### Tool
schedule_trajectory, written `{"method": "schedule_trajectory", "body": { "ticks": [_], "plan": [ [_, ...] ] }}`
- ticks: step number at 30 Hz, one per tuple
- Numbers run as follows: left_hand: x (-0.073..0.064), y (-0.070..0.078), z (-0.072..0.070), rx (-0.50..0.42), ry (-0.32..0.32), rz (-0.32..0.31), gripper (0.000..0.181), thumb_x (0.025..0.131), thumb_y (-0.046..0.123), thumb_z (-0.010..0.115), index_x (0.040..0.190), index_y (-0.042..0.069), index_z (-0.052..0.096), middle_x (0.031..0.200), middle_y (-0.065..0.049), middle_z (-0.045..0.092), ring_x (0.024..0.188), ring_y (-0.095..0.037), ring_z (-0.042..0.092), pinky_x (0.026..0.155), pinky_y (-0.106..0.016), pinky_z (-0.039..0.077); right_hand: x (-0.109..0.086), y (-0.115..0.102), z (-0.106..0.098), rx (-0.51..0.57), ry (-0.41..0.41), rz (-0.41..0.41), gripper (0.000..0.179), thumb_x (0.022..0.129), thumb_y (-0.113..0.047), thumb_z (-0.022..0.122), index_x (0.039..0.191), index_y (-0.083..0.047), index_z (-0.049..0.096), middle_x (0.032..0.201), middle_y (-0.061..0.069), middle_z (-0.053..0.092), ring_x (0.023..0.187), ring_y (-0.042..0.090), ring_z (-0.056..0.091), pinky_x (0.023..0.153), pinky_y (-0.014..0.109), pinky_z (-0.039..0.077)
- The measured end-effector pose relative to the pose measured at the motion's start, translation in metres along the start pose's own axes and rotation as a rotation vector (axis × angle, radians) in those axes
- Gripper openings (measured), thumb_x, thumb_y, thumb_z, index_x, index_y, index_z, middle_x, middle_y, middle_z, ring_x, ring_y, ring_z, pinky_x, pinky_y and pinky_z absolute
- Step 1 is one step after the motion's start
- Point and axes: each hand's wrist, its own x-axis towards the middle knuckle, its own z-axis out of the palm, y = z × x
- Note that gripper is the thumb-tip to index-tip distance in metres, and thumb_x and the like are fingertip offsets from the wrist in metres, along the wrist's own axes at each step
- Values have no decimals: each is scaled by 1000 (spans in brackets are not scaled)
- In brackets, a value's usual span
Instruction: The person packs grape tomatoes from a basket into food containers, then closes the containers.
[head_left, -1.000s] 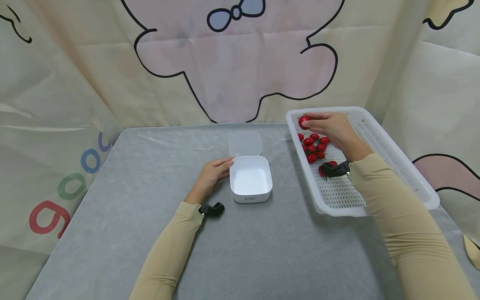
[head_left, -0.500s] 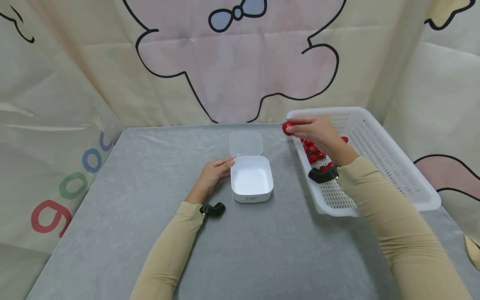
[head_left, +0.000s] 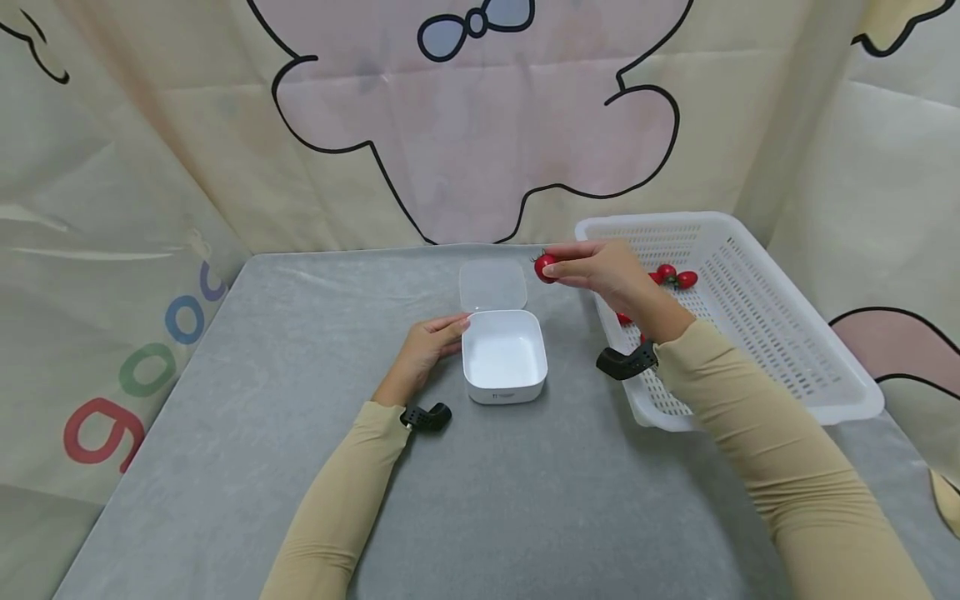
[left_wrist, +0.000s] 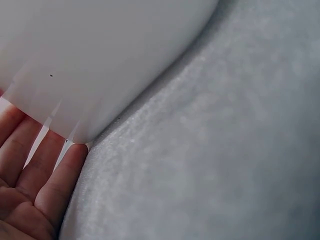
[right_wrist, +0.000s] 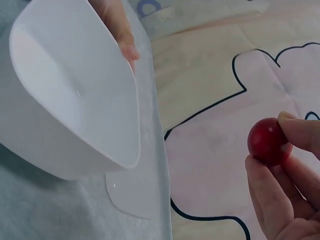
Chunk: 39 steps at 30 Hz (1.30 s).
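Note:
My right hand [head_left: 611,275] pinches a red cherry tomato [head_left: 544,267] between thumb and fingers. In the head view it is held to the left of the basket, above and behind the box's right side. A small white square box [head_left: 504,392] stands uncovered on the table; its inside looks bare. My left hand [head_left: 423,350] touches the box's left rear corner, and in the left wrist view its straight fingers [left_wrist: 60,185] lie along the outer wall. The right wrist view shows the tomato apart from the box.
A white slotted basket [head_left: 787,333] stands at the right with several cherry tomatoes [head_left: 686,280] inside, partly hidden by my right arm. Behind the box lies a translucent lid [head_left: 492,285]. Grey cloth covers the table [head_left: 570,500]; printed curtains [head_left: 480,125] hang around it.
My right hand has carried the cherry tomato leftward out over the basket's rim, closer to the box. The left hand and the box have stayed in place.

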Motion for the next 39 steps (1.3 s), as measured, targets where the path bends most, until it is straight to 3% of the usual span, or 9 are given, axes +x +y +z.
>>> {"method": "schedule_trajectory", "body": {
  "ticks": [7, 15, 19, 23, 29, 39],
  "plan": [
    [0, 0, 0, 7, -7, 12, 40, 98, 22, 65, 131, -1, 63, 137, -16, 62, 103, -12, 70, 94, -30, 58, -3, -1, 17, -9, -32, 31, 47, 91, -18, 74, 134, -5, 62, 133, 13, 66, 96, 7, 69, 102, 32, 53],
    [2, 0, 0, 9, -8, 3, 41, 97, 23, 66, 131, 0, 63, 137, -15, 62, 106, -15, 70, 95, -31, 58, -4, 2, 34, -1, -72, 56, 44, 90, -14, 73, 133, -6, 63, 137, 13, 62, 110, 17, 65, 108, 38, 50],
    [3, -1, -1, 7, -4, -4, 40, 97, 23, 66, 130, 0, 64, 138, -14, 62, 105, -14, 70, 96, -31, 58, -7, 2, 40, 13, -99, 52, 45, 91, -12, 72, 135, -4, 61, 139, 14, 61, 106, 15, 66, 110, 40, 48],
    [2, 0, -1, 15, -4, -7, 40, 97, 24, 66, 130, 1, 64, 138, -14, 62, 107, -15, 69, 96, -32, 58, -13, 2, 48, 14, -118, 61, 46, 92, -12, 71, 135, -4, 60, 140, 14, 60, 101, 11, 68, 109, 39, 49],
    [1, 0, -1, 24, -2, -12, 41, 97, 25, 66, 130, 2, 64, 138, -13, 62, 115, -21, 67, 98, -33, 57, -21, 2, 59, -4, -113, 68, 44, 91, -15, 73, 134, -7, 63, 138, 12, 63, 109, 18, 69, 108, 37, 50],
    [2, -1, -1, -15, -19, 0, 40, 97, 21, 66, 130, -1, 63, 138, -14, 62, 111, -16, 67, 98, -31, 57, -32, -1, 70, 29, -107, 57, 43, 89, -11, 73, 132, -5, 64, 137, 11, 63, 112, 19, 66, 107, 38, 51]
  ]
}}
